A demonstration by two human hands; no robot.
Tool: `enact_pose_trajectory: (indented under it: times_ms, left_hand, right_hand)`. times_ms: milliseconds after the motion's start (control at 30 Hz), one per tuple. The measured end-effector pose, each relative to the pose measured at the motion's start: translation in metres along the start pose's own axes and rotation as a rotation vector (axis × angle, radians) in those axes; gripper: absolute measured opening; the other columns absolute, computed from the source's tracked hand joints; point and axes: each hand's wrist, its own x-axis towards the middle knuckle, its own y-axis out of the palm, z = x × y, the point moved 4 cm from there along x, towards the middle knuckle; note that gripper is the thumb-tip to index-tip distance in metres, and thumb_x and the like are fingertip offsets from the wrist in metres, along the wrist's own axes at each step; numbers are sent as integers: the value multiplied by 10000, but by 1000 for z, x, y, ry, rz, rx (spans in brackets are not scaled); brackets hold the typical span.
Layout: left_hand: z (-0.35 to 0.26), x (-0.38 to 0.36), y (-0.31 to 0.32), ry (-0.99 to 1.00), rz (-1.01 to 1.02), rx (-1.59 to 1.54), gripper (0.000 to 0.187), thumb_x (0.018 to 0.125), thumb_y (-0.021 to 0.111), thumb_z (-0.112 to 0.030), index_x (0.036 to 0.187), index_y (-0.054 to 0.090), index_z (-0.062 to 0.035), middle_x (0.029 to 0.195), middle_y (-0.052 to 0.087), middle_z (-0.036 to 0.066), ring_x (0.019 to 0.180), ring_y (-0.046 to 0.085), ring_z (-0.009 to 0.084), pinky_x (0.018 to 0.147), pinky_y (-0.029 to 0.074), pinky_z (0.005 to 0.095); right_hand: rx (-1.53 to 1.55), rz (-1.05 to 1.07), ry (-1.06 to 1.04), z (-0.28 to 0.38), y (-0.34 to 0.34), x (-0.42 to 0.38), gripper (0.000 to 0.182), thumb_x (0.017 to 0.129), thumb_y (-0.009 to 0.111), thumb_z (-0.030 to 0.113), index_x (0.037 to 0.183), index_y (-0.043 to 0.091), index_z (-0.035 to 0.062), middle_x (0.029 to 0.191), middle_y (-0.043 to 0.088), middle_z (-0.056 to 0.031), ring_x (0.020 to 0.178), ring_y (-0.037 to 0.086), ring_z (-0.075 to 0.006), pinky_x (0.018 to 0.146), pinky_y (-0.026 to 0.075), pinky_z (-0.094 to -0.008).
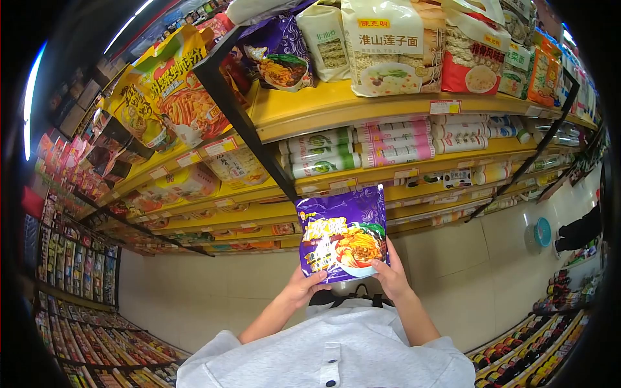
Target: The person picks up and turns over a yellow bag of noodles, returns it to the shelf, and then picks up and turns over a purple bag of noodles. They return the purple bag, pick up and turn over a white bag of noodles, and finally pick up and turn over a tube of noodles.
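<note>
A purple packet of instant noodles point(323, 210), printed with a bowl of noodles, is held up in front of my body. My left hand point(303, 286) grips its lower left corner, thumb on the front face. On the lower right side, my right hand point(391, 275) pinches it the same way; the fingers of both hands are partly hidden behind the packet. Straight ahead on the yellow shelf point(310, 107) stands a similar purple packet point(278, 55), beside white noodle bags point(388, 48).
Yellow noodle packets point(184, 90) fill the shelf to the left. Lower down lie wrapped noodle rolls point(394, 142). Black uprights point(242, 116) divide the shelving. On the tiled floor point(446, 265), a blue basin point(542, 231) sits at the right, near another person's dark-clothed leg point(579, 233). Bottles point(537, 349) line the lower right.
</note>
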Motion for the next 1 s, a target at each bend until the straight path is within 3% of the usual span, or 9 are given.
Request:
enact_pose_trajectory:
  times_ms: [300,367,500,633,1000]
  left_hand:
    - [4,-3,6,50,-8,7,527,824,692,-101,1273,416,-81,1145,587,77,1003,606,185,801,548,350]
    - [7,-3,3,59,10,-11,574,830,674,-53,1319,376,-92,1219,546,77,1073,565,199,822,529,371]
    - [7,-4,4,138,57,2,598,828,672,-41,1340,362,-57,1276,516,74,1166,509,187,1012,410,355]
    - [4,-8,5,158,58,10,577,821,685,-47,1315,390,-36,1255,535,82,1149,520,182,1001,423,360]
    - [2,-8,-1,232,2,173,595,812,720,-81,1308,395,-34,1234,545,82,1122,528,168,993,428,354]
  right_hand:
    - [27,19,-57,-3,0,0,742,823,599,59,1452,208,17,1354,429,-126,1246,436,-220,1048,347,-352]
    - [39,1,-52,-2,1,-2,736,814,583,32,1447,209,5,1362,418,-130,1259,421,-225,1065,324,-357]
    - [49,40,-107,-8,-4,-1,748,824,605,93,1447,200,1,1373,406,-134,1271,408,-223,1066,322,-357]
    - [179,10,-13,-13,-9,-1,706,835,610,116,1425,241,-1,1350,435,-137,1248,439,-225,1051,347,-358]
    - [137,25,-19,-21,-17,3,599,819,591,104,1349,335,-8,1283,499,-149,1182,513,-237,1023,395,-366]
